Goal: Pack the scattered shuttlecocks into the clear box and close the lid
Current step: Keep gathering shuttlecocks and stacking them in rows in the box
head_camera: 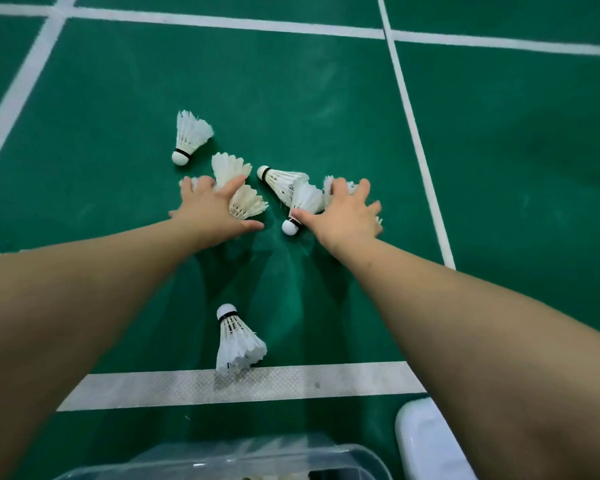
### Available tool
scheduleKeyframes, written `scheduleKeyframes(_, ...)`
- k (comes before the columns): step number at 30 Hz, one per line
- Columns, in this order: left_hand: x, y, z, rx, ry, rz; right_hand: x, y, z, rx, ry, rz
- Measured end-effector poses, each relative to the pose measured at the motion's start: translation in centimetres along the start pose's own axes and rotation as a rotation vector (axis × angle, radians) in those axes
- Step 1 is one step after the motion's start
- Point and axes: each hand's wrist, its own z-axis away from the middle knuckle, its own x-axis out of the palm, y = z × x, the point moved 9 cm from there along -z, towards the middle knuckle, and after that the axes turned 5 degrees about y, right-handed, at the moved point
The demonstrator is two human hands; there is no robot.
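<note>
On the green court floor (326,98), I splay left hand (212,211) and right hand (340,218) open over feather shuttlecocks (284,180), probably to rake them together.

A badminton court: green sports floor (326,98) crossed by white lines (243,384), one beyond the left hand (212,213) and right hand (340,216), one nearer than them; shuttlecocks (239,341) lie under and around both.

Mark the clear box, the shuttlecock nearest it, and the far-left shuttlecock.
clear box (243,457): head view, far rim.
shuttlecock nearest the box (238,341): head view, feather skirt.
far-left shuttlecock (191,131): head view, feather skirt.
</note>
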Motion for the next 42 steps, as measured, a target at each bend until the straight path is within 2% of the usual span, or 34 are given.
scheduleKeyframes(3, -0.4, 1.1, 0.0, 0.034, 0.035, 0.031, 0.0, 0.0, -0.5, 0.035, 0.003, -0.005)
scheduleKeyframes(10, 0.1, 3.0, 1.9, 0.250, 0.065, -0.221, 0.3, -0.4, -0.9, 0.028, 0.000, 0.010)
scheduleKeyframes(21, -2.3, 1.6, 4.5, 0.246, 0.115, -0.151, -0.4, -0.7, 1.8, -0.148, 0.024, 0.003)
scheduleKeyframes(30, -4.6, 3.3, 10.4, 0.297, 0.171, -0.099, -5.6, -1.3, 7.7, -0.254, 0.100, -0.047)
scheduleKeyframes(34, -7.7, 4.1, 14.4, 0.306, 0.194, -0.097, -8.6, -1.5, 11.6, -0.298, 0.142, -0.075)
scheduleKeyframes(39, -15.1, 4.7, 21.7, 0.373, 0.339, -0.094, -14.3, -1.9, 17.9, -0.362, 0.207, -0.122)
scheduleKeyframes(42, -18.1, 4.6, 26.1, 0.370, 0.362, -0.112, -16.9, -1.9, 22.1, -0.378, 0.213, -0.133)
